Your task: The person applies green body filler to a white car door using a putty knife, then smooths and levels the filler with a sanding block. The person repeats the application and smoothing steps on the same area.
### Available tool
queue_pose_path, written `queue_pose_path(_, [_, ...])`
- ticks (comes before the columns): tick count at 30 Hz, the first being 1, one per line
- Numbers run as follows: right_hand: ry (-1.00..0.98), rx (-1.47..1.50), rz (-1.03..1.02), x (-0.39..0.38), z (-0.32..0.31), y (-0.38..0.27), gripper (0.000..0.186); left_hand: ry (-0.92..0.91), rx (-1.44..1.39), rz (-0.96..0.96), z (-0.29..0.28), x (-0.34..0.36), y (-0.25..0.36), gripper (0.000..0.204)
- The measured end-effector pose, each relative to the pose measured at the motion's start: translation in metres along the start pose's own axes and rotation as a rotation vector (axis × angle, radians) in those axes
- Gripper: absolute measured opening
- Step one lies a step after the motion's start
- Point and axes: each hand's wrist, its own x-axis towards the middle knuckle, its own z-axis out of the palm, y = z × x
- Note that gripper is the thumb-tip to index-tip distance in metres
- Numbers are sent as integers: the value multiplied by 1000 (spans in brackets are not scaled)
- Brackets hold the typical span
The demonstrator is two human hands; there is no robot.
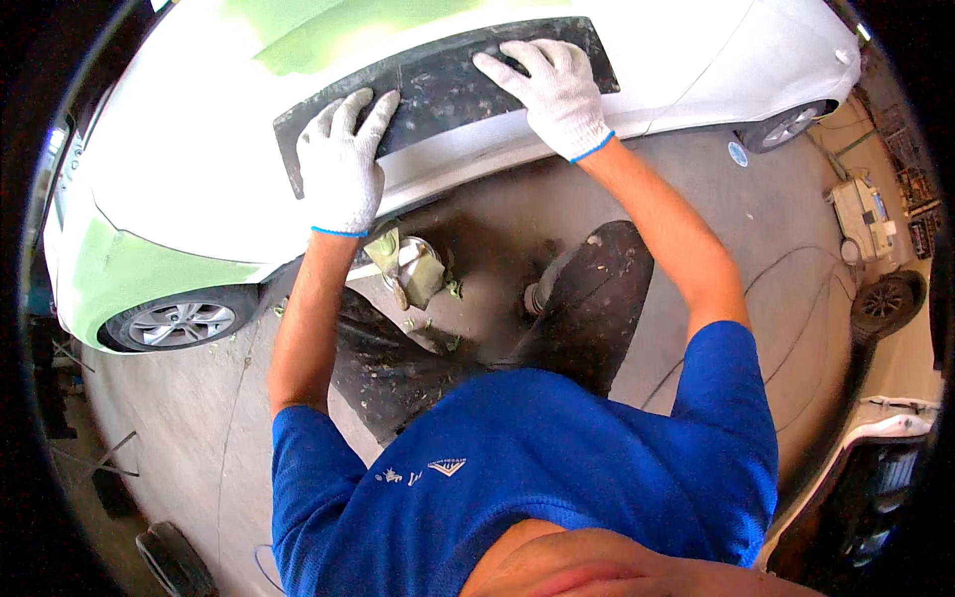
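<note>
A long, black, scuffed flat sheet (438, 95) lies against the lower side of a white car (219, 129) with pale green patches. Near the sheet's left end, my left hand (343, 164), in a white knit glove with a blue cuff, lies on it with fingers apart. Toward the other end, my right hand (557, 90), gloved the same way, rests on it with thumb and fingers spread. Both palms face the car, and what is behind the sheet is hidden. Below, between my knees, stands a round container (423, 254) with crumpled green paper and a tool handle.
The car's wheels (181, 320) flank my spot. Scraps of green paper lie on the grey floor (298, 478). Cables run along the right, near a grey wheeled machine (861, 221) and a loose wheel (888, 301). Tyres (174, 559) lie at the lower left; another vehicle (856, 488) stands lower right.
</note>
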Motion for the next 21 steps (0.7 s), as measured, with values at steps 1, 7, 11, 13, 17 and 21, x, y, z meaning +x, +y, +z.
queue_pose_path(1, [35, -9, 2, 0, -4, 0, 72, 9, -1, 1, -2, 0, 2, 78])
queue_pose_path(7, [162, -82, -14, 5, -10, 11, 57, 96, 87, 12, -14, -1, -9, 77])
queue_pose_path(11, [226, -80, -1, 11, -6, 12, 55, 109, 114, 17, -15, 4, -11, 77])
queue_pose_path(13, [240, -62, 0, 15, -5, 9, 56, 129, 108, 17, -10, 2, -17, 76])
queue_pose_path(17, [197, -14, 24, 7, 18, -2, 60, 152, 63, 12, 9, -8, -25, 76])
queue_pose_path(21, [140, 12, 24, 4, 17, -4, 62, 67, 66, -35, 5, -11, -19, 75])
